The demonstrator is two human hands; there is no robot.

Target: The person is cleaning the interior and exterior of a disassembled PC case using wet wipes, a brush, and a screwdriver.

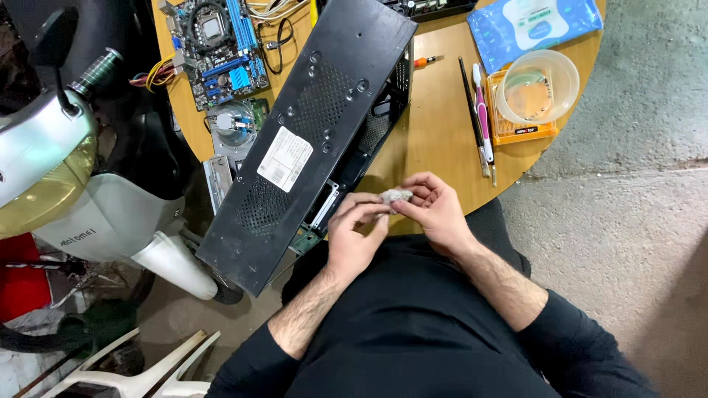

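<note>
hands [394, 214] pinch grey wad [395, 195] — perhaps cloth — between fingertips

Beside one black computer case [310, 133]: one circuit board [217, 48], one wipes pack [535, 26], one clear tub [537, 87], one orange box [516, 131], two brushes [481, 110].

Bare table [431, 140] open at twelve o'clock of the hands. Blocked at ten by the black computer case [310, 133]; at one by brushes [479, 118] and plastic bowl [537, 86].
</note>
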